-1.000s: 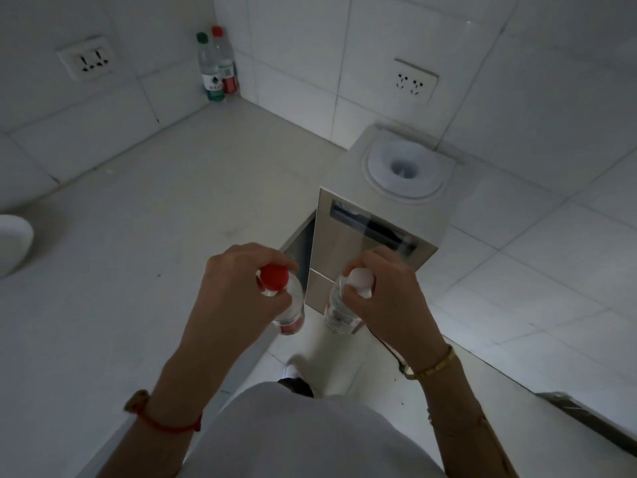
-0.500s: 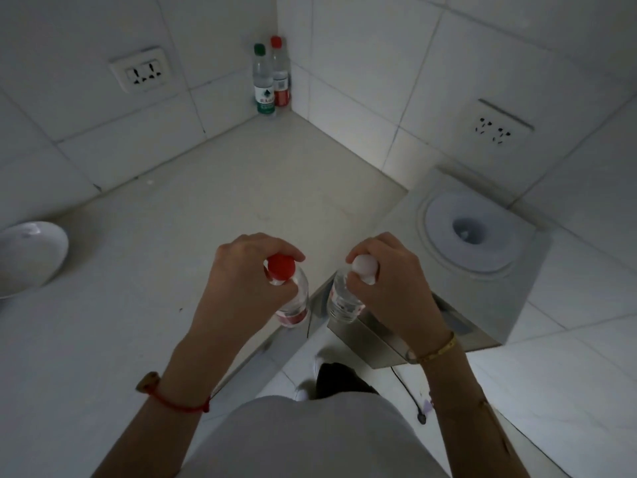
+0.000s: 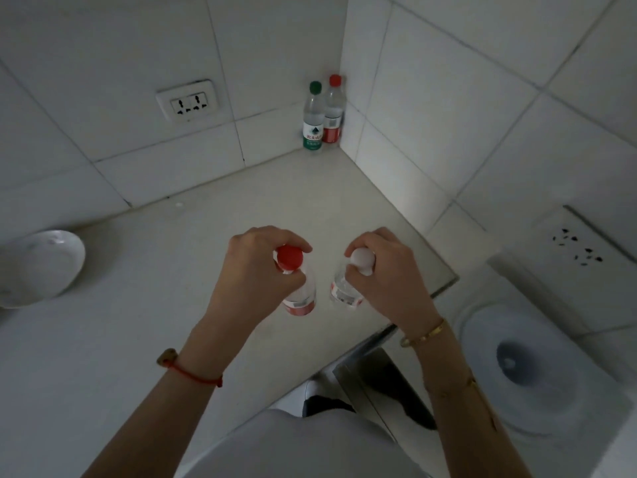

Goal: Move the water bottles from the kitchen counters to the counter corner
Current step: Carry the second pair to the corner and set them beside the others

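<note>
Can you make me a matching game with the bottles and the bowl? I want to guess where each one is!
Things:
1. green-capped bottle
2. red-capped bottle with a hand on it
3. white-capped bottle
4. white bowl

Places:
A. held in the right hand
B. standing in the counter corner by the walls
C. on the counter at the far left
D. held in the left hand

Right pairs: 1-B, 2-D, 3-A, 4-C

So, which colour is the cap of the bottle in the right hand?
White cap, seen in the head view.
</note>
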